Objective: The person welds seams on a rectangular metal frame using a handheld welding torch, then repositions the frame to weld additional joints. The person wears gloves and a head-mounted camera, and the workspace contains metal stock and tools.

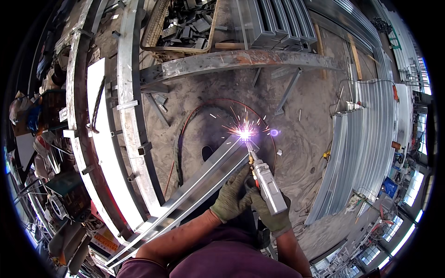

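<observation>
My right hand [273, 214], in a worn green-grey glove, is wrapped round a grey handheld welding gun [270, 187]. Against its front handle area, my left hand [230, 194] in a matching glove is closed, its fingertips partly hidden by the gun. The gun's nozzle points away from me at the far end of a long steel profile [204, 181]. Bright violet-white light and flying sparks [244, 134] burst there, and the glare hides the exact contact spot. The profile runs from the lower left, past my left forearm, to the sparks.
Steel rails [131, 106] run along the left, with a steel crossbeam [241, 59] ahead. Beyond it are a crate [154, 23] of metal offcuts and stacked square tubes [278, 23]. A reddish hose [184, 121] loops over the floor. Galvanized profiles [359, 139] lie at right.
</observation>
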Demonstrator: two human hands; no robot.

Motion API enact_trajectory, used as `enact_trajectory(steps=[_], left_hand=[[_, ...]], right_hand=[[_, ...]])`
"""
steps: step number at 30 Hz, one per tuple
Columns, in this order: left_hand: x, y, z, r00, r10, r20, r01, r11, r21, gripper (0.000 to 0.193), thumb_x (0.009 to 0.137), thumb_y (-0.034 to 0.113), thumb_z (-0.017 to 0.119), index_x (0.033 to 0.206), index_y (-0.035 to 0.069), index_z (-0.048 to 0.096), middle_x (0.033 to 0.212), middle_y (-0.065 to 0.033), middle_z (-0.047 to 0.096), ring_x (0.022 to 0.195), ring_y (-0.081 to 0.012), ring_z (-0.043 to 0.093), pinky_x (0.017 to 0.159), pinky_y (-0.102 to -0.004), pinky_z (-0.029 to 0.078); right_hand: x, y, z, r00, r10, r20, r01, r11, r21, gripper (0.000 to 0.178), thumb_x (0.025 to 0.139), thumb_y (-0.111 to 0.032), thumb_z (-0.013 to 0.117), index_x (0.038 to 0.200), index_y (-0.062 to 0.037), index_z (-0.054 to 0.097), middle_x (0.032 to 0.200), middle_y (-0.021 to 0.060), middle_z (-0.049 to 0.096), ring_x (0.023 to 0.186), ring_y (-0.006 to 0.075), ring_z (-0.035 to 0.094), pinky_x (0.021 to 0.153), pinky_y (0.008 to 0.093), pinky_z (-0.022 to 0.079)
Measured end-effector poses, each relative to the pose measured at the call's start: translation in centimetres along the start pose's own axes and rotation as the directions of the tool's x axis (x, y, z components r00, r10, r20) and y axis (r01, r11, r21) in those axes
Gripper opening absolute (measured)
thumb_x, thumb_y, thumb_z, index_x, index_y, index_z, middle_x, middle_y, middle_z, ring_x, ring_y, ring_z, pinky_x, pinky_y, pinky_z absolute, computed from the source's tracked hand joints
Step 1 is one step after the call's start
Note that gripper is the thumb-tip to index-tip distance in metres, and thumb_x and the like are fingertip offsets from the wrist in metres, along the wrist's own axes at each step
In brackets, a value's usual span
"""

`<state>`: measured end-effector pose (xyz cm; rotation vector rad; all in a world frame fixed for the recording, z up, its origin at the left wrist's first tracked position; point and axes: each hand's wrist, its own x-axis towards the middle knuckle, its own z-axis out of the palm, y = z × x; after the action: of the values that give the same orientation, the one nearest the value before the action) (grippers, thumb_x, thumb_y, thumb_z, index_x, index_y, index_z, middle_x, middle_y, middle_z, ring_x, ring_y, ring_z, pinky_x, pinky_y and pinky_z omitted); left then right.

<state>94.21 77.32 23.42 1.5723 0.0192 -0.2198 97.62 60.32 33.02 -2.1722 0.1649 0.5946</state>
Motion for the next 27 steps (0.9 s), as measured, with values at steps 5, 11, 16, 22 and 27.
enact_trajectory(steps=[5,11,16,22,27], left_hand=[[0.3,0.8,-0.5,0.999,0.028,-0.032,-0.028,1.000,-0.007,0.080,0.109,0.026,0.076,0.173,-0.001,0.037,0.167,-0.0254,0.053,0.158,-0.0421,0.050,0.132,-0.0483,0.037],[0.6,2.6,-1.2,0.997,-0.030,-0.070,0.023,0.994,-0.103,0.072,0.108,0.024,0.078,0.168,-0.002,0.045,0.158,-0.0264,0.061,0.150,-0.0413,0.058,0.127,-0.0484,0.044],[0.0,1.3,-0.7,0.995,0.011,-0.097,-0.014,0.999,-0.034,0.068,0.107,0.020,0.078,0.165,-0.001,0.049,0.156,-0.0255,0.062,0.147,-0.0403,0.060,0.125,-0.0477,0.046],[-0.2,0.6,-0.4,0.994,0.032,-0.105,-0.038,0.998,-0.058,0.066,0.106,0.012,0.077,0.165,0.000,0.051,0.158,-0.0241,0.062,0.149,-0.0385,0.060,0.126,-0.0463,0.046],[0.0,1.2,-0.5,0.995,0.007,-0.104,-0.016,0.996,-0.091,0.066,0.106,0.009,0.077,0.165,0.000,0.051,0.160,-0.0234,0.061,0.150,-0.0372,0.059,0.126,-0.0462,0.045]], right_hand=[[-0.1,0.0,0.2,0.998,-0.057,-0.010,0.057,0.998,-0.002,0.027,0.094,-0.016,0.091,0.114,-0.0026,0.081,0.093,0.0114,0.081,0.081,0.0236,0.080,0.076,0.0371,0.064],[-0.6,-1.9,-0.8,0.998,-0.053,-0.047,0.051,0.998,-0.023,0.032,0.093,-0.012,0.091,0.121,-0.0003,0.080,0.096,0.0117,0.081,0.082,0.0206,0.077,0.078,0.0353,0.063],[-0.1,-1.2,-0.7,0.998,-0.033,-0.044,0.035,0.999,0.035,0.031,0.095,-0.013,0.091,0.121,-0.0002,0.080,0.097,0.0115,0.081,0.085,0.0194,0.078,0.079,0.0350,0.064],[-0.3,-0.9,-0.6,0.999,-0.027,-0.038,0.028,1.000,0.006,0.032,0.095,-0.013,0.092,0.122,0.0001,0.080,0.099,0.0116,0.082,0.088,0.0189,0.079,0.080,0.0346,0.064],[-0.2,-1.0,-0.4,0.998,-0.040,-0.041,0.042,0.998,0.044,0.034,0.095,-0.014,0.092,0.123,-0.0001,0.080,0.100,0.0119,0.082,0.089,0.0195,0.080,0.081,0.0344,0.064]])
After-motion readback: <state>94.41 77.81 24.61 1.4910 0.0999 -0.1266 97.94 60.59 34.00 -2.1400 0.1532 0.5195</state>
